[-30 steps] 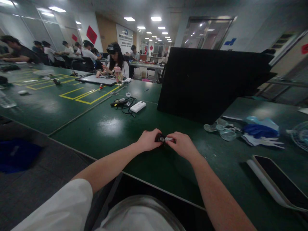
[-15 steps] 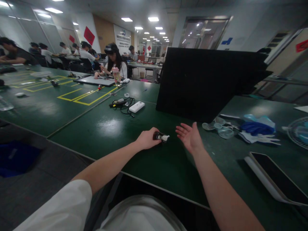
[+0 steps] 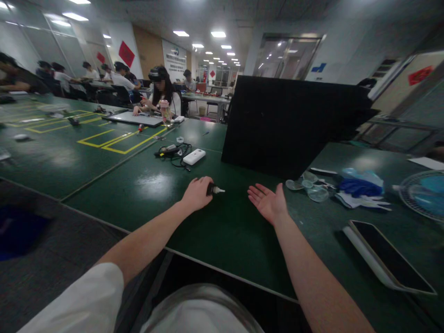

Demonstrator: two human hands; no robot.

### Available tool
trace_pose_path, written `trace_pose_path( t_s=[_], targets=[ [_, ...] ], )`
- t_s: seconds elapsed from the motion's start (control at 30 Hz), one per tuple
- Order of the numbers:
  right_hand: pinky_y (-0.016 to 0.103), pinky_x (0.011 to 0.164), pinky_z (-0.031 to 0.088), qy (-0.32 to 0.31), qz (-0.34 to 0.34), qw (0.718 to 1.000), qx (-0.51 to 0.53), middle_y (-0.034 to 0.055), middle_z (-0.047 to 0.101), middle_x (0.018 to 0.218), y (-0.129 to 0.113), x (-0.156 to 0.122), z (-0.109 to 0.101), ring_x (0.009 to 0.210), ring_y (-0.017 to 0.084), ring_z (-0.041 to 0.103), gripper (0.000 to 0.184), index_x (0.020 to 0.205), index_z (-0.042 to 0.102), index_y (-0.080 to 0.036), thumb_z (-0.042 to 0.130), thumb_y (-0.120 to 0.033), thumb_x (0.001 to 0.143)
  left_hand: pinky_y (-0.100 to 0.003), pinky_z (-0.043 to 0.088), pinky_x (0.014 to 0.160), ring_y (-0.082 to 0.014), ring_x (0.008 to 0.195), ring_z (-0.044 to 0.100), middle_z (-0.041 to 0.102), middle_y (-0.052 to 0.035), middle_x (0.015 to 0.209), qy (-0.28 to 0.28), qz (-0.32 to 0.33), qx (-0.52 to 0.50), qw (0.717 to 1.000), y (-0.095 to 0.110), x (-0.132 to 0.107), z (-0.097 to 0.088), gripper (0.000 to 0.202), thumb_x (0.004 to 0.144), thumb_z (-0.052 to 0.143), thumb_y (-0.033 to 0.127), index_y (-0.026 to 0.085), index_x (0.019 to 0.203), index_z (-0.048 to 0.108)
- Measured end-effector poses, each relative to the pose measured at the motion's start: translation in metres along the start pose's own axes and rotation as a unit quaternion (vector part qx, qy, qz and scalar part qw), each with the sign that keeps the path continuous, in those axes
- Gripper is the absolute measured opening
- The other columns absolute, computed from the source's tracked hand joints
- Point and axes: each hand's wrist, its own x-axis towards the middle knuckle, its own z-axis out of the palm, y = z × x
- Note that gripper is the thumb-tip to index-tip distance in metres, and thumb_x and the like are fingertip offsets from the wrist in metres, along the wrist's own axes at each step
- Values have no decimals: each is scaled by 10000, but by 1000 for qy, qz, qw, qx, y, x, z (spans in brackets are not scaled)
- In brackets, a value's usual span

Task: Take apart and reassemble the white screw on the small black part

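My left hand (image 3: pixel 196 193) rests on the green table (image 3: pixel 149 185), closed round a small black object with a white tip (image 3: pixel 215 189) that pokes out to the right. My right hand (image 3: pixel 268 202) lies a little to the right of it, palm up, fingers stretched out and holding nothing. A gap of bare table separates the two hands.
A large black board (image 3: pixel 291 125) stands upright behind my hands. A white box with black cables (image 3: pixel 187 155) lies at the back left. Clear cups, blue gloves (image 3: pixel 359 187), a fan (image 3: pixel 423 194) and a tablet (image 3: pixel 385 254) sit at the right. Several people work at far tables.
My right hand let go of the small object, moved away to the right and opened palm up. My left hand kept hold of the object and shifted slightly left.
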Motion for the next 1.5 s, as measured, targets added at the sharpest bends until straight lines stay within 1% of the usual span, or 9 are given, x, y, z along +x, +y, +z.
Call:
trace_pose_path(
  t_s=[0.2,0.4,0.5,0.63,0.8,0.97,1.17,1.33,1.5],
  targets=[
    [473,874,567,29,40,993,104,168,651,1228,-5,-6,9,1160,303,620,726,1131,594,-213,208,-772,877,-539,250,1121,-300,1210,507,606,-107,1248,76,63,175,980,-45,-6,-25,370,828,536,120,241,1173,595],
    [471,856,578,26,37,995,86,164,663,1205,-6,-7,11,1151,298,626,719,1081,604,-209,180,-757,889,-547,286,1068,-312,1235,476,590,-125,1267,63,59,217,972,-56,-15,-29,338,892,429,121,248,1126,637],
    [456,853,580,27,32,997,69,164,665,1197,-6,-8,12,1147,293,628,714,1062,605,-208,185,-758,887,-531,324,1036,-328,1265,454,565,-138,1305,84,-11,195,977,-65,-14,-35,340,867,486,143,247,1163,617],
    [448,844,582,25,25,998,50,162,663,1202,-6,-8,13,1135,291,633,716,1053,609,-211,186,-763,884,-460,425,964,-317,1191,530,578,-143,1276,153,-188,70,968,-93,-5,-37,433,810,611,249,217,1235,537],
    [432,842,576,22,27,997,69,168,674,1185,-5,-7,11,1088,285,656,728,1055,620,-193,208,-767,882,-314,506,851,-198,1022,643,634,-113,1197,192,-274,-175,926,-107,21,-8,517,832,635,372,184,1270,434],
    [432,786,575,37,31,994,99,161,708,1100,-6,-7,11,989,281,688,732,1034,629,-197,204,-773,880,-339,502,864,-226,1017,665,659,-123,1168,109,-228,-162,954,-65,44,26,504,872,603,403,194,1288,409],
    [384,663,551,116,-31,987,109,116,741,882,-8,-5,7,809,248,703,725,940,637,-213,172,-767,886,-349,502,853,-257,1042,664,651,-159,1189,-25,-109,-101,989,35,50,63,477,916,545,392,183,1318,393],
    [327,541,470,184,-62,976,102,85,725,756,-14,-5,2,652,203,670,740,863,644,-203,152,-754,896,-428,462,963,-266,1047,646,655,-139,1143,-55,-17,-104,993,113,39,96,395,907,556,388,179,1226,453],
    [301,492,411,225,-80,969,68,79,701,723,-18,-5,0,600,177,624,740,815,642,-195,139,-730,909,-429,422,1032,-241,1095,616,640,-115,1159,-74,-10,-177,981,131,35,93,389,905,559,396,186,1217,459]
  ],
)
